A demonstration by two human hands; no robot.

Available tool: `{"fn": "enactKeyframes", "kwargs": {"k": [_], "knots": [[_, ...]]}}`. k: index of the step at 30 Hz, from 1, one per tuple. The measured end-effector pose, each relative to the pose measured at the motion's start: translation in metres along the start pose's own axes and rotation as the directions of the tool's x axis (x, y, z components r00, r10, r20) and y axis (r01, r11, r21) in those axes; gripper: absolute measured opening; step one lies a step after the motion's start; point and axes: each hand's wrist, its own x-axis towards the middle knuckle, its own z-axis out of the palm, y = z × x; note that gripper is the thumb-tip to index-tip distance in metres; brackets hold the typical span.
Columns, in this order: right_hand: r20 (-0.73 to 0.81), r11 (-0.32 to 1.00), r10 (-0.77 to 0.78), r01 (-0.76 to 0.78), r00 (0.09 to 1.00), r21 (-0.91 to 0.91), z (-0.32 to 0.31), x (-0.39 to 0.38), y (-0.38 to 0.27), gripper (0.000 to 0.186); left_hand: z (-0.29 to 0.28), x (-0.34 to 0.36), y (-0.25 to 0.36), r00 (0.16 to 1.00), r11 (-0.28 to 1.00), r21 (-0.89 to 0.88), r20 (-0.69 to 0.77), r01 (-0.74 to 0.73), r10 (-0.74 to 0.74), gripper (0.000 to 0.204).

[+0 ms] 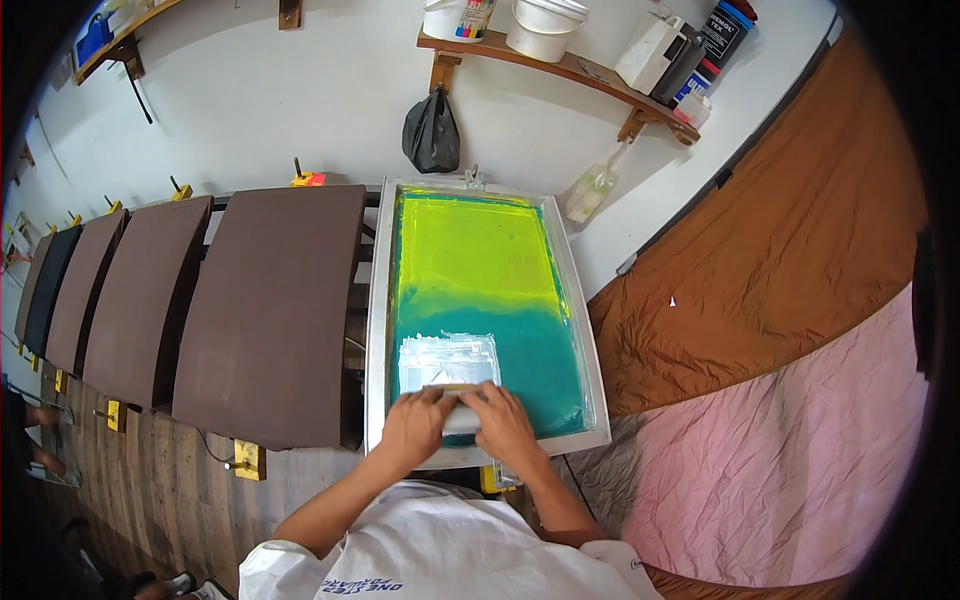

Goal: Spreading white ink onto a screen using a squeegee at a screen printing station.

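A screen-printing frame with a pale border lies in front of me. Its mesh is green in the nearer part and bright yellow-green in the far part. White ink is smeared over a small rectangle at the near left. At that patch's near edge, a squeegee is gripped by both hands. My left hand closes on its left side and my right hand on its right, fingertips almost meeting over the top. The squeegee's lower edge is largely hidden from sight.
Several dark, brown-covered boards stand in a row to the left, with yellow clamps. A wall shelf holds white buckets and containers; a black bag hangs below. Brown fabric and pink fabric spread rightward. Another person's hand shows far left.
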Motion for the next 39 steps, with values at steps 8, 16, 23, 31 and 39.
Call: {"fn": "enactKeyframes", "kwargs": {"k": [8,16,23,31,39], "knots": [[0.025,0.998,0.002,-0.001,1.0,-0.062,0.008,0.044,0.011,0.04,0.001,0.034,-0.04,0.994,0.999,-0.039,0.105,-0.034,0.038,0.032],[0.061,0.998,0.032,-0.029,0.998,-0.05,0.021,-0.035,-0.009,0.051,0.01,-0.035,0.005,0.994,0.995,-0.025,0.064,-0.092,0.093,0.041],[0.1,1.0,0.008,-0.006,0.995,-0.026,-0.011,0.026,0.002,0.039,-0.003,0.015,-0.015,0.999,0.996,-0.083,0.04,-0.012,0.015,0.025],[0.089,0.999,0.037,-0.039,0.995,0.016,-0.004,0.039,0.019,0.037,0.011,0.032,-0.024,0.992,0.993,-0.089,0.109,0.072,-0.062,0.042],[0.044,1.0,0.008,-0.008,0.999,0.014,0.004,-0.03,-0.002,0.034,0.005,-0.028,0.018,0.972,0.99,-0.1,0.221,0.102,-0.078,0.043]]}}
